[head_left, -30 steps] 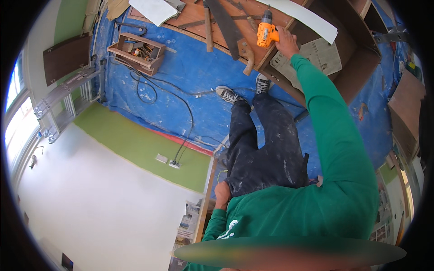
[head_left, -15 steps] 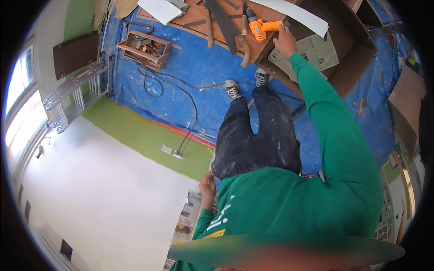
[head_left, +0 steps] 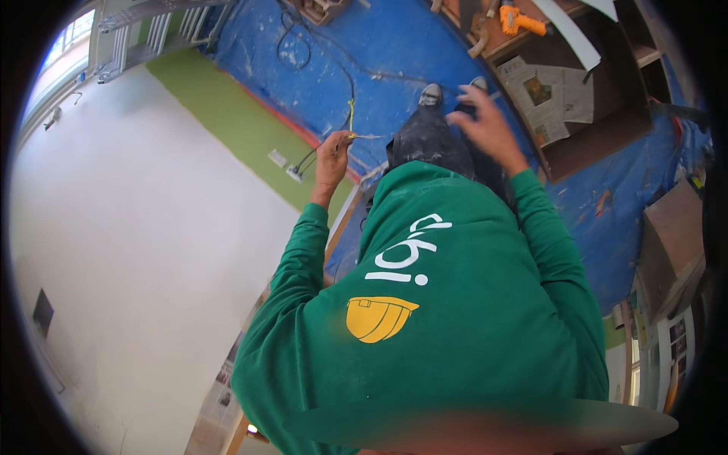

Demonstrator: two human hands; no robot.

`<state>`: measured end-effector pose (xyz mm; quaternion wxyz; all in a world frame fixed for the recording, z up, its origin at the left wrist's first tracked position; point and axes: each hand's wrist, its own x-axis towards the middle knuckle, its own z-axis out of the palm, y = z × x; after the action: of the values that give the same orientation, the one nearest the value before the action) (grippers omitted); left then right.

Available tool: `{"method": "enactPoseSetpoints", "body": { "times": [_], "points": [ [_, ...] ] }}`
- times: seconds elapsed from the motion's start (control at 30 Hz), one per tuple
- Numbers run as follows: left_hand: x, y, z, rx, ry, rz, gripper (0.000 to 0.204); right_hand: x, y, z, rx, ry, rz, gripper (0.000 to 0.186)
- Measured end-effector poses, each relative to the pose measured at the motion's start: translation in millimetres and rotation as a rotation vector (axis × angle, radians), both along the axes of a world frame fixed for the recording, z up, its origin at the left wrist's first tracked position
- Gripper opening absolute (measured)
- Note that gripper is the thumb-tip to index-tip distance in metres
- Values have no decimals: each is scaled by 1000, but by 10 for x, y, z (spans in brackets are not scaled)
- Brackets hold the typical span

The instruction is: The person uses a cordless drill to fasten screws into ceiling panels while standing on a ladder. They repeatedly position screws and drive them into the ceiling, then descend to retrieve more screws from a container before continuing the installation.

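My left hand (head_left: 332,161) is raised in front of my body, thumb and fingers pinched on a thin yellow cord (head_left: 351,114). A slim, pale piece sticks out from the fingertips toward the right; its kind is too small to make out. My right hand (head_left: 489,130) hovers over my thigh, fingers apart and slightly blurred, with nothing in it. Beyond it, an orange cordless drill (head_left: 521,21) lies on the wooden work surface, apart from both hands. The curved handle of a hand saw (head_left: 478,42) shows beside the drill.
A brown open cabinet (head_left: 607,133) with newspaper (head_left: 547,95) inside stands at the right. Blue sheeting (head_left: 409,45) covers the floor, crossed by a black cable (head_left: 345,64). An aluminium ladder (head_left: 155,42) is at the upper left, a wooden toolbox (head_left: 322,9) at the top.
My right hand has let go of the drill and drawn back toward my body. My left hand has come up from beside my hip, with the yellow cord now showing. The view has shifted.
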<state>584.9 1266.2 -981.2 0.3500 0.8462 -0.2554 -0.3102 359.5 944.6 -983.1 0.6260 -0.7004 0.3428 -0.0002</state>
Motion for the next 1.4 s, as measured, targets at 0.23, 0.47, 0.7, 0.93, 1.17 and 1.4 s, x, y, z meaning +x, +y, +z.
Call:
{"method": "enactPoseSetpoints", "body": {
  "times": [0.23, 0.47, 0.7, 0.93, 1.17, 1.4],
  "points": [
    [206, -969, 547, -231, 60, -169, 13, 1131, 541, 518, -64, -18, 465, 47],
    [527, -349, -627, 155, 89, -929, 21, -202, 236, 405, -371, 38, -223, 28],
    [-209, -695, -1264, 71, 705, -864, 29, -2195, 918, 297, -364, 497, -596, 28],
    [-557, -1359, -1871, 19, 464, -1840, 45, -2933, 2341, 75, -190, 609, -1088, 28],
    [-1788, -1751, -1395, 232, 1035, -942, 33, -3515, 3272, 97, -174, 610, -1279, 26],
    [-2024, -1729, -2474, 211, 208, -1984, 47, -3913, 3548, 465, -210, 691, -1583, 23]
  ]
}}
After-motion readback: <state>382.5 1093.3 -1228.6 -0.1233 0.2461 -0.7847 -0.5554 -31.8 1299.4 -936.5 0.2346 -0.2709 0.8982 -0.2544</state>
